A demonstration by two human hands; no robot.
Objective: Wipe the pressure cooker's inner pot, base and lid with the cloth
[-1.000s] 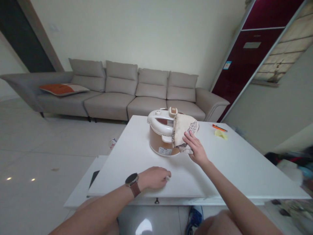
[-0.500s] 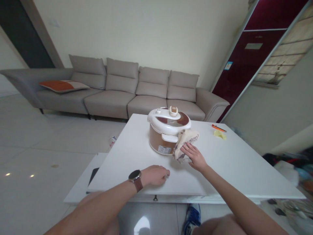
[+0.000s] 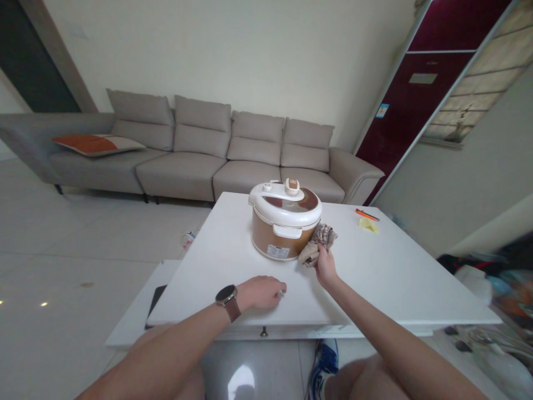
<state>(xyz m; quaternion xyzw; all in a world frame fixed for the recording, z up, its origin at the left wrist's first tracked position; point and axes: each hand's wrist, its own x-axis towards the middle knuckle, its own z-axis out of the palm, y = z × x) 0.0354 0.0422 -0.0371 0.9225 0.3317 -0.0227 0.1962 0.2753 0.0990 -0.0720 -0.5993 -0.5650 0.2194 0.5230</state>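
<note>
Taupe upholstery identifies the sofa (image 3: 254, 175), the largest item, standing along the far wall. Next in size is the white counter (image 3: 395, 272), on the near side of the sofa.

The electric cooker (image 3: 265, 229) stands upright on the counter toward its far side. Its lid is seated, and its side handle faces near. One second earlier, the cloth covered the right part of the lid; that part is now exposed.

The cloth (image 3: 318, 244) is located at the near-right side wall, below the lid rim. It overlaps the wall in view and appears to touch it. It is also bunched, where half a second ago it was spread wider. Judged from this, the working position has passed from the lid to the side wall.

The hands differ in state. The right hand (image 3: 325, 265), previously laid flat with fingers extended, is now closed on the cloth. The left hand (image 3: 262, 291) rests on the near counter, fingers loosely curled, unchanged (the palm side is hidden, so full closure and contents cannot be told).

Smallest are the yellow scrap (image 3: 368, 225) and the orange tool (image 3: 367, 214), both far right on the counter.
</note>
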